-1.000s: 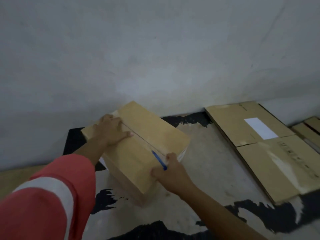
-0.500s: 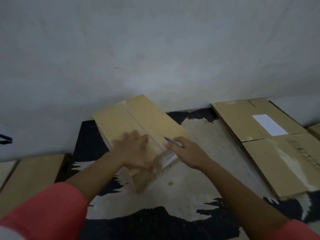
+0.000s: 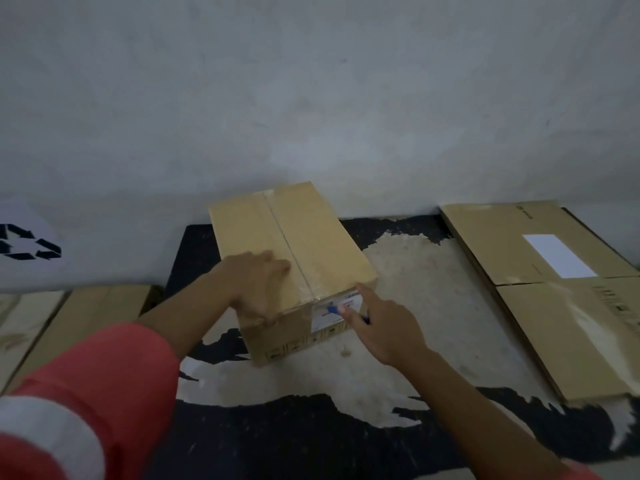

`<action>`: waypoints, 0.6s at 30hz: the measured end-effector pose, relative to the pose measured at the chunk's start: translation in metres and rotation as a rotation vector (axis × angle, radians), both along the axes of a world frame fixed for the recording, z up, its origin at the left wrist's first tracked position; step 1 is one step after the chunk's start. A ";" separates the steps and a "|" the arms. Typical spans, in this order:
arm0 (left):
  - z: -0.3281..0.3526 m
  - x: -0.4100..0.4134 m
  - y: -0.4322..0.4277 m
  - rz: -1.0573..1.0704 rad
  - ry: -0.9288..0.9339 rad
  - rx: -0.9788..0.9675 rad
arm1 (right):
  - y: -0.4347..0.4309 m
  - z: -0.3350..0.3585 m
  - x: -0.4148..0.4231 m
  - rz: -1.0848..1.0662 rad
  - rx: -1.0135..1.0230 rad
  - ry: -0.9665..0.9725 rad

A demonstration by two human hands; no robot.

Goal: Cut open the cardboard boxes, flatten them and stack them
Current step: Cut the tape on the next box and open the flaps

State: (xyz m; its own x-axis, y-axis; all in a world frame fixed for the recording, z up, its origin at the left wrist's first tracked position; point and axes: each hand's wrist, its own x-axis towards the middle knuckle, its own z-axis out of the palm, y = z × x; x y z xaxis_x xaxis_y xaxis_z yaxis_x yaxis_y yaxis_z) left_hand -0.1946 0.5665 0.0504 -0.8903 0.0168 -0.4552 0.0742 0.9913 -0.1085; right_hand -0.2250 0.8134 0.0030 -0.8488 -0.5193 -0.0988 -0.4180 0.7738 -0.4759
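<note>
A closed cardboard box [image 3: 311, 233] with a taped centre seam stands on the floor against the wall. My left hand [image 3: 254, 282] lies flat on its top near the front left corner, with the thumb over the front edge. My right hand [image 3: 377, 323] holds a blue cutter [image 3: 334, 309] against the white label on the box's front face, the forefinger reaching to the top front edge. A stack of flattened boxes [image 3: 554, 306] lies on the floor to the right.
More flat cardboard [image 3: 69, 323] lies at the left by the wall. A white sheet with a recycling symbol [image 3: 24, 242] hangs on the grey wall. The floor [image 3: 398, 341] is patchy black and beige.
The box has been turned so its short labelled face points at me. My left hand slid to the front left corner. My right hand, with the cutter, dropped from the top seam to the front face.
</note>
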 end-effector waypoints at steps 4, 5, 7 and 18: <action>0.001 -0.002 -0.001 0.008 -0.013 0.003 | 0.003 -0.003 0.016 -0.032 0.013 0.123; 0.002 -0.002 -0.001 -0.002 -0.010 0.002 | 0.002 -0.005 0.019 -0.016 0.042 0.131; 0.004 0.000 0.001 -0.015 -0.012 0.003 | -0.003 -0.008 0.022 0.005 0.074 0.140; 0.003 0.003 0.003 -0.126 0.080 -0.029 | -0.024 -0.007 0.020 -0.003 0.145 0.173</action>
State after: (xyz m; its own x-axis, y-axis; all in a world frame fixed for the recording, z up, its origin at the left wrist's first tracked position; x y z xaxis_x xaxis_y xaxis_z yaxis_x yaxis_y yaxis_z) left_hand -0.1914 0.5699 0.0537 -0.9155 0.1184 -0.3845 0.1875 0.9712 -0.1474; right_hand -0.2047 0.7889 -0.0035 -0.8612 -0.5077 -0.0249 -0.4813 0.8302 -0.2813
